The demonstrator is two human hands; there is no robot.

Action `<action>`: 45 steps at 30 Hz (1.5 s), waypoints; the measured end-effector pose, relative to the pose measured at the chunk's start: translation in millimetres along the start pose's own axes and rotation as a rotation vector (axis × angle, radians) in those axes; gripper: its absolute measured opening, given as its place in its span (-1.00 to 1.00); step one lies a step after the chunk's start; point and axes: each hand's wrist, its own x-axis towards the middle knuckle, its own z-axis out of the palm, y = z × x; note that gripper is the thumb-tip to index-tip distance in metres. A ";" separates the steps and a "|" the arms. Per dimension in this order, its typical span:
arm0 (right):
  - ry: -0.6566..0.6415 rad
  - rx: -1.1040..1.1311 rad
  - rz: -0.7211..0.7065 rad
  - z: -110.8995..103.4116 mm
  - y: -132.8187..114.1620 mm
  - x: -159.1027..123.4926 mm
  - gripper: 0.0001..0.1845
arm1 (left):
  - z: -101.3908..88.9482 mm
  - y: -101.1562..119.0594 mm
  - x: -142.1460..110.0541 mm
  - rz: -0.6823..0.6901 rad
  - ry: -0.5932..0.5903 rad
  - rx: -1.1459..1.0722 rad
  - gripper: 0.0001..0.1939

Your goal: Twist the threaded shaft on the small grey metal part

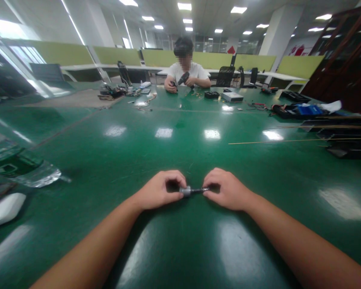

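Between my hands a small metal tool [195, 191] lies level, just over or on the green tabletop. It has a thick grey cylindrical end on the left and a thin dark shaft with a shiny tip on the right; its exact kind is too small to tell. My left hand [164, 188] pinches the thick end between thumb and fingers. The shiny tip is pinched in my right hand [225, 189], whose fingertips partly hide it.
A clear plastic bottle [21, 164] lies at the left, with a white rounded object [6, 209] nearer me. Across the green table [180, 152] a person holds a power drill [183, 78]. A tool bag [307, 110] and black profiles [349, 132] lie at the right.
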 end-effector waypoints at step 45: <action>0.003 -0.016 -0.019 -10.3 7.3 -1.6 -0.88 | 1.3 -2.6 -1.0 -0.001 0.000 -0.025 -0.89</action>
